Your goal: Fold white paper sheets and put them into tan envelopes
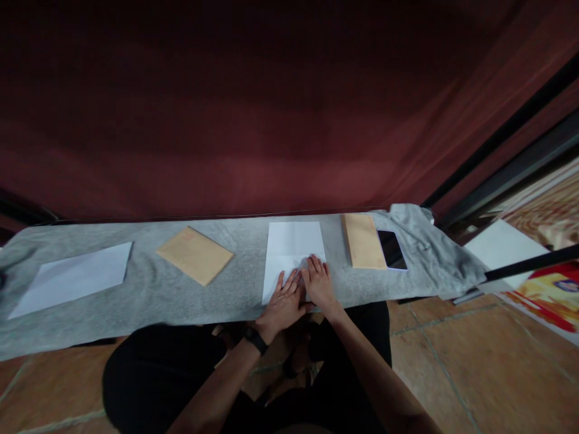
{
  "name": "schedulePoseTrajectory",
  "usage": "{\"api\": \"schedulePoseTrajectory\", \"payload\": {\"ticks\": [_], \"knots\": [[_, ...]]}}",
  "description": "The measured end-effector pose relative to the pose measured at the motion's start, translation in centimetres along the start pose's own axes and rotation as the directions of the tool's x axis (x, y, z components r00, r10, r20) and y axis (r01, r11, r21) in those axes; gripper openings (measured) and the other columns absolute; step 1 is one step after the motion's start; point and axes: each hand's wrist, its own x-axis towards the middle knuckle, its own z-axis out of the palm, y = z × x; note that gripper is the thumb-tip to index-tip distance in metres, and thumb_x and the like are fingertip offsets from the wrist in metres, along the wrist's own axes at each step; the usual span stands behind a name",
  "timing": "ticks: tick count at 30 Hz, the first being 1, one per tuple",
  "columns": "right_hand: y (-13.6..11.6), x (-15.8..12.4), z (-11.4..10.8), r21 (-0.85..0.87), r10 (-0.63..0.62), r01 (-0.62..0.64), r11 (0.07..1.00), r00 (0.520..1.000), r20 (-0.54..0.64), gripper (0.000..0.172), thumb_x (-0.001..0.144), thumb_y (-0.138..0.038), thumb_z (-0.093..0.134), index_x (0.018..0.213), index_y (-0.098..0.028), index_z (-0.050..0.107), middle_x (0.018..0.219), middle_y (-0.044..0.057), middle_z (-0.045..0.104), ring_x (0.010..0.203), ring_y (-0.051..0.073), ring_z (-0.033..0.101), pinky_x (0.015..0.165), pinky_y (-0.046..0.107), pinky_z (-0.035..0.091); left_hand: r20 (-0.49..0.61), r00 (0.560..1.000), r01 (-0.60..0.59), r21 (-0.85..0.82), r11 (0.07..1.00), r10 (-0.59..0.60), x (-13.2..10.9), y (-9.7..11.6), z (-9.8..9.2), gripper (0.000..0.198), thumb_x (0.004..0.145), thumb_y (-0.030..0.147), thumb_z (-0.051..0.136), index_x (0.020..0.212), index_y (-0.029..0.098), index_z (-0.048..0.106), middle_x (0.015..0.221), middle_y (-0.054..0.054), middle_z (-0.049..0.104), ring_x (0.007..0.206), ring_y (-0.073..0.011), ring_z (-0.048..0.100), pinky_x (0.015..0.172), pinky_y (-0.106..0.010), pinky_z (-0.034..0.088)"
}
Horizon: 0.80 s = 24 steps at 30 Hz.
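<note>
A sheet of white paper (295, 239) lies in front of me on the grey cloth, with a faint crease across its middle. My left hand (284, 304) rests flat on its lower part, fingers spread, a dark band on the wrist. Beside it, my right hand (319, 283) lies on the lower right of the sheet with its fingers stretched forward. The two hands nearly touch, and they cover part of the paper's near edge. Neither hand grips anything that I can see.
Left of the sheet lies a tan envelope (195, 255), and farther left more white paper (75, 277). To the right sit a thick stack of tan envelopes (363, 241) and a phone (392, 249). Grey cloth (244, 289) covers the narrow table; a dark red curtain (253, 120) hangs behind.
</note>
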Motion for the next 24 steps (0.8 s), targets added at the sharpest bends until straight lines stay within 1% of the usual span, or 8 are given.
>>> {"api": "schedulePoseTrajectory", "payload": {"ticks": [2, 5, 7, 9, 12, 17, 21, 24], "knots": [[-0.5, -0.3, 0.4, 0.04, -0.009, 0.011, 0.999, 0.999, -0.032, 0.051, 0.108, -0.032, 0.028, 0.147, -0.008, 0.051, 0.157, 0.018, 0.046, 0.149, 0.027, 0.038, 0.122, 0.05, 0.028, -0.021, 0.999, 0.033, 0.004, 0.999, -0.033, 0.0, 0.3, 0.4, 0.066, 0.099, 0.036, 0.046, 0.158, 0.012, 0.031, 0.164, -0.016, 0.035, 0.156, -0.028, 0.022, 0.127, -0.057, 0.015], [-1.6, -1.2, 1.0, 0.088, -0.067, 0.072, 0.994, 0.996, -0.055, 0.051, 0.108, -0.029, 0.025, 0.148, -0.011, 0.051, 0.156, 0.014, 0.048, 0.149, 0.023, 0.039, 0.122, 0.046, 0.03, -0.08, 0.989, 0.13, 0.041, 0.991, -0.127, 0.1, 0.6, 1.4, 0.065, 0.097, 0.021, 0.04, 0.16, 0.011, 0.026, 0.164, -0.017, 0.034, 0.156, -0.0262, 0.022, 0.127, -0.053, 0.017], [-2.0, -1.9, 1.3, 0.069, -0.12, 0.123, 0.99, 0.992, -0.043, 0.051, 0.109, -0.031, 0.026, 0.15, -0.013, 0.048, 0.157, 0.012, 0.047, 0.149, 0.022, 0.038, 0.124, 0.044, 0.028, -0.116, 0.975, 0.199, 0.07, 0.978, -0.19, 0.1, 0.6, 2.1, 0.066, 0.096, 0.016, 0.038, 0.161, 0.012, 0.025, 0.164, -0.015, 0.033, 0.156, -0.0251, 0.021, 0.127, -0.052, 0.018], [-1.9, -2.5, 1.3, 0.021, -0.134, 0.134, 0.991, 0.991, -0.032, 0.051, 0.109, -0.033, 0.029, 0.152, -0.013, 0.046, 0.159, 0.012, 0.045, 0.15, 0.024, 0.036, 0.125, 0.045, 0.025, -0.137, 0.962, 0.25, 0.084, 0.965, -0.237, 0.1, 0.6, 2.5, 0.064, 0.097, 0.013, 0.034, 0.16, 0.012, 0.026, 0.164, -0.015, 0.033, 0.156, -0.0243, 0.021, 0.127, -0.051, 0.02], [-1.0, -2.9, 1.1, -0.047, -0.124, 0.122, 0.991, 0.991, -0.043, 0.054, 0.108, -0.039, 0.033, 0.155, -0.012, 0.042, 0.161, 0.014, 0.039, 0.15, 0.026, 0.036, 0.125, 0.047, 0.023, -0.165, 0.941, 0.31, 0.07, 0.948, -0.295, -0.1, 0.5, 2.4, 0.06, 0.1, 0.018, 0.03, 0.159, 0.007, 0.028, 0.164, -0.017, 0.034, 0.155, -0.0251, 0.024, 0.126, -0.05, 0.023], [1.9, -3.2, 0.7, -0.12, -0.13, 0.12, 0.985, 0.988, -0.085, 0.059, 0.107, -0.043, 0.039, 0.157, -0.011, 0.038, 0.162, 0.016, 0.036, 0.149, 0.029, 0.037, 0.124, 0.049, 0.025, -0.215, 0.89, 0.419, 0.034, 0.907, -0.403, -0.8, -0.3, 1.4, 0.062, 0.103, 0.035, 0.034, 0.157, 0.005, 0.033, 0.162, -0.02, 0.035, 0.153, -0.0285, 0.028, 0.125, -0.049, 0.026], [3.9, -3.7, 0.6, -0.131, -0.109, 0.095, 0.987, 0.988, -0.111, 0.06, 0.106, -0.043, 0.039, 0.157, -0.011, 0.036, 0.16, 0.016, 0.04, 0.148, 0.031, 0.039, 0.122, 0.051, 0.026, -0.251, 0.844, 0.493, 0.015, 0.87, -0.474, -2.0, -2.0, 0.8, 0.061, 0.103, 0.036, 0.034, 0.154, 0.003, 0.038, 0.159, -0.022, 0.04, 0.151, -0.0313, 0.033, 0.125, -0.053, 0.026], [4.5, -3.4, 0.4, -0.114, -0.083, 0.07, 0.991, 0.99, -0.116, 0.058, 0.106, -0.041, 0.036, 0.156, -0.012, 0.04, 0.158, 0.016, 0.044, 0.147, 0.031, 0.041, 0.122, 0.053, 0.026, -0.285, 0.826, 0.508, -0.001, 0.862, -0.487, -2.3, -3.2, 0.5, 0.059, 0.103, 0.035, 0.033, 0.152, 0.003, 0.042, 0.157, -0.022, 0.044, 0.152, -0.0325, 0.032, 0.125, -0.056, 0.022]]}}
